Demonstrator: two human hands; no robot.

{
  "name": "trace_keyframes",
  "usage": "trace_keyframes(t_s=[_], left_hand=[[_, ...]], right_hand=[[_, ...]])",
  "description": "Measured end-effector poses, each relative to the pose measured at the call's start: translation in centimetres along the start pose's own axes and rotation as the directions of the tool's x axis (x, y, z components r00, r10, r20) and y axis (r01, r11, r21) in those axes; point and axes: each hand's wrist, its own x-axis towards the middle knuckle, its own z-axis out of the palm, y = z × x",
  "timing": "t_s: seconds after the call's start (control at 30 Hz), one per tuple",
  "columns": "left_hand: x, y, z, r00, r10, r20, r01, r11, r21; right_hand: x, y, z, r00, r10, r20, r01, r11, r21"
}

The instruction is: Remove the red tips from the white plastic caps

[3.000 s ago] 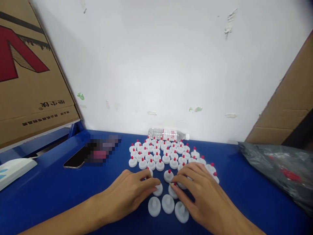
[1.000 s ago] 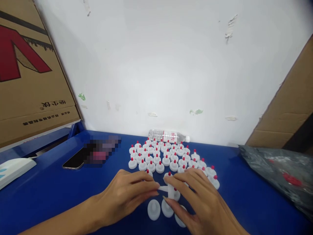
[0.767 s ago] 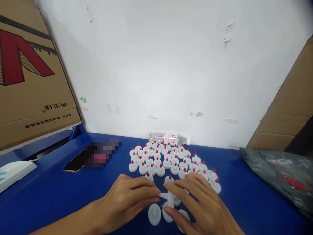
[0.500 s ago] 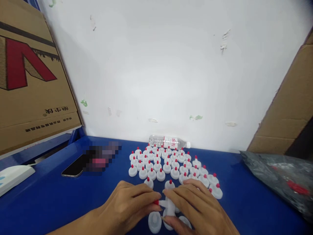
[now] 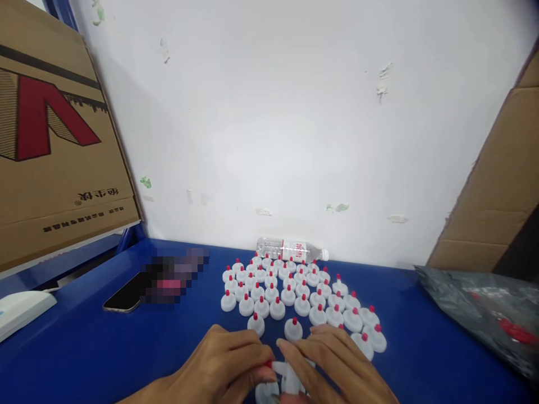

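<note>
My left hand [image 5: 229, 356] is pinching a red cap [image 5: 268, 364] at the nozzle [image 5: 278, 367] of a white lid [image 5: 291, 382]; my right hand [image 5: 337, 365] is gripping that lid sideways. Capped lids [image 5: 277, 309] are standing just beyond.

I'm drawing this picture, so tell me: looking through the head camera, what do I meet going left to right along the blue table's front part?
White device → phone → left hand → red tip → white cap → right hand → grey plastic bag.
</note>
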Motion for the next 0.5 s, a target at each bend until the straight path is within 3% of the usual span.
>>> trace_keyframes(t_s=[0.23, 0.37, 0.5], left_hand=[[0.5, -0.5, -0.6, 0.984, -0.177, 0.002, 0.176, 0.982, -0.067], [0.4, -1.6, -0.5, 0.961, -0.217, 0.171, 0.216, 0.976, 0.026], [0.1, -2.1, -0.1, 0.932, -0.222, 0.285, 0.210, 0.975, 0.072]], right_hand=[[0.3, 1.4, -1.1, 0.992, 0.109, 0.071, -0.107, 0.994, -0.028], [-0.4, 2.1, -1.5, 0.977, 0.184, 0.104, -0.187, 0.982, 0.022], [-1.1, 2.2, -1.3, 0.979, 0.140, 0.150, -0.148, 0.988, 0.038]])
